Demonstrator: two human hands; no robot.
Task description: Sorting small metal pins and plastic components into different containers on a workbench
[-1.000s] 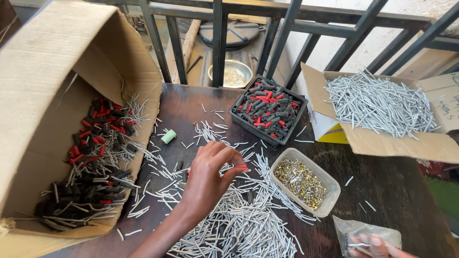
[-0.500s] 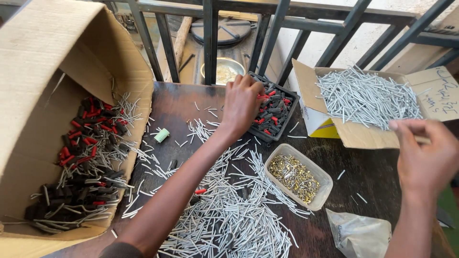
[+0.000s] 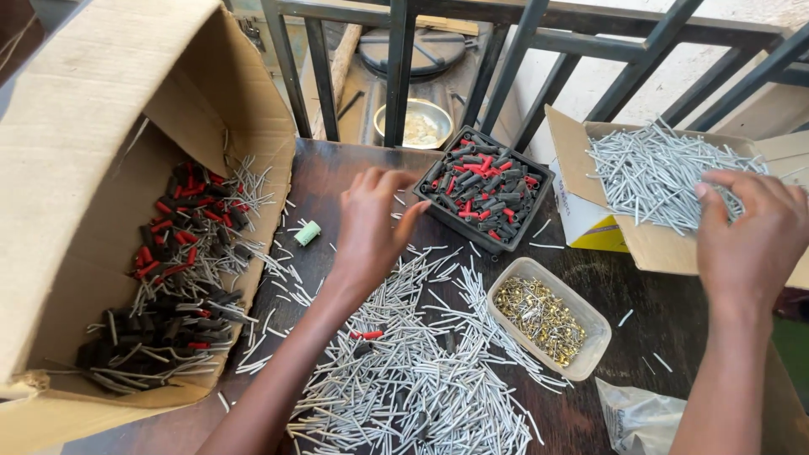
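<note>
At the table's left edge a big cardboard box (image 3: 101,168) holds red and black sleeves. Your left hand (image 3: 371,223) hovers loosely open, holding nothing, beside the black tray (image 3: 486,190) at the far edge. Your right hand (image 3: 746,236) spreads wide on grey pins (image 3: 649,173) in the right-hand carton (image 3: 657,244).

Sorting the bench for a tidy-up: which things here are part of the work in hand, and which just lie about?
In use:
left hand
right hand
grey pins
black tray of sleeves
tub of brass bits
big carton

Lying about:
green spool
plastic bag
metal bowl
</note>
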